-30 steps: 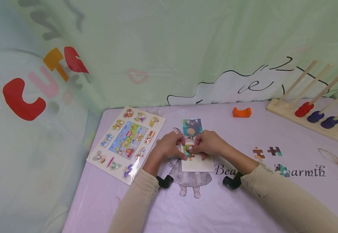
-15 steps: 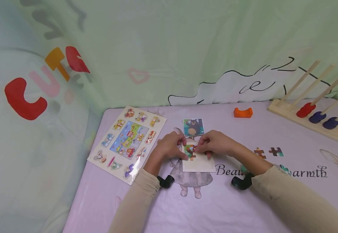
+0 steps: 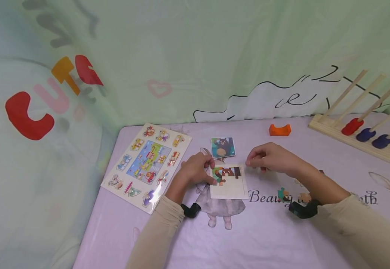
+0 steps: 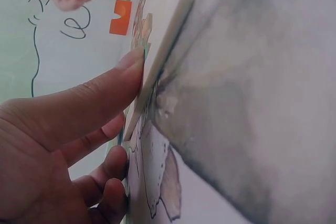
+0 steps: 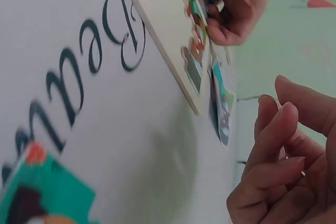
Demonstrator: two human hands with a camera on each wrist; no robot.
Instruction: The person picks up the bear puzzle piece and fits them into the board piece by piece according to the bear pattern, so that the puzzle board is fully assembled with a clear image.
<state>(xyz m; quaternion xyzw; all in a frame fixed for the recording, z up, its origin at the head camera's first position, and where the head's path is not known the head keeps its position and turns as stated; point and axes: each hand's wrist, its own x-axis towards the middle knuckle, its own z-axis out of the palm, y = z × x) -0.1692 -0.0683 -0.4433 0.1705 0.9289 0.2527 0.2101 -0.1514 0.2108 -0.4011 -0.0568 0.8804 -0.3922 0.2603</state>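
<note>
A small cream puzzle board [image 3: 228, 191] lies in the middle of the table, with jigsaw pieces [image 3: 227, 172] along its top row showing a bear's face. My left hand [image 3: 195, 168] holds the board at its left side; in the left wrist view, the thumb [image 4: 105, 90] presses on the top surface near the edge. To the right of the board my right hand [image 3: 275, 158] hovers, fingers loosely bent and nothing between them, as the right wrist view shows. Just beyond the board lies a bear picture card [image 3: 223, 147].
Loose jigsaw pieces [image 3: 283, 194] lie to the right, some partly hidden under my right forearm. A wooden vehicle peg puzzle [image 3: 149, 164] is at the left. At the back right stand an orange block [image 3: 280, 130] and a wooden bead rack [image 3: 366, 136] with upright rods.
My right hand has come off the board and moved to the right, uncovering the bear-face piece and a dark piece in the top row. My left hand stays at the board's left side.
</note>
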